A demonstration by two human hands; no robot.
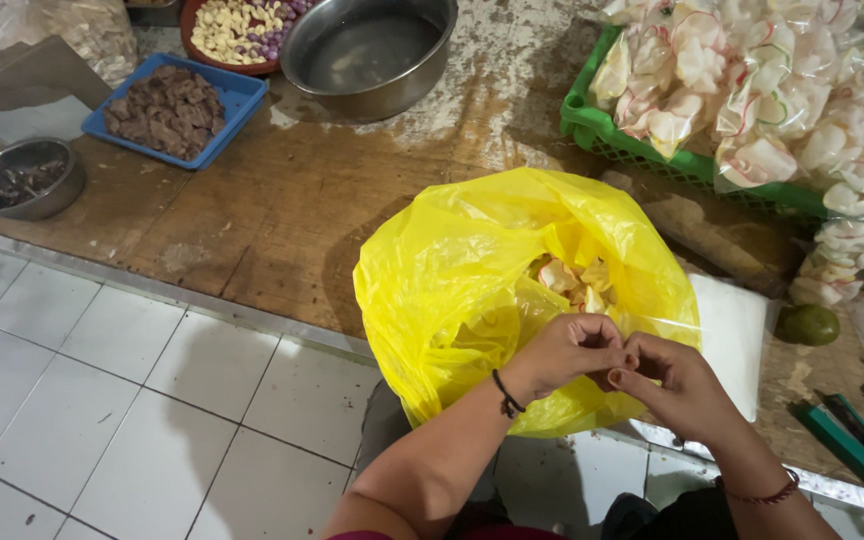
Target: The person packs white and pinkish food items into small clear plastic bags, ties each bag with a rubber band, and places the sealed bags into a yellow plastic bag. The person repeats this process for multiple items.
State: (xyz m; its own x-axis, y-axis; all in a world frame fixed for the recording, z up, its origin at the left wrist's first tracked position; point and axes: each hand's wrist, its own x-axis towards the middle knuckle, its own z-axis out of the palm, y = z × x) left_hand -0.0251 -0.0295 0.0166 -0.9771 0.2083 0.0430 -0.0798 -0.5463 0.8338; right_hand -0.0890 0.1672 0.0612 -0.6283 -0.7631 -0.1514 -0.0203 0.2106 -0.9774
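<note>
Yellow plastic bag (472, 280) of crackers (577, 283), both hands (570, 352) (674, 385) pinching its mouth

Your fingertips (624, 362) hide whatever they pinch at the bag (472, 290). Bag contents mostly hidden by yellow film. Crate (592, 125) and big bowl (367, 50) cut by frame edge. Small bowl (22, 178) contents unclear.

The one camera sits on my head and looks steeply down and a little forward, over my arms, at the wooden counter (282, 210) edge and the white tiled floor (122, 400) beneath it. It is close: my left hand (564, 352) and right hand (674, 385) fill the lower middle, while the steel bowl (367, 50) at the far side is cut by the top edge.
</note>
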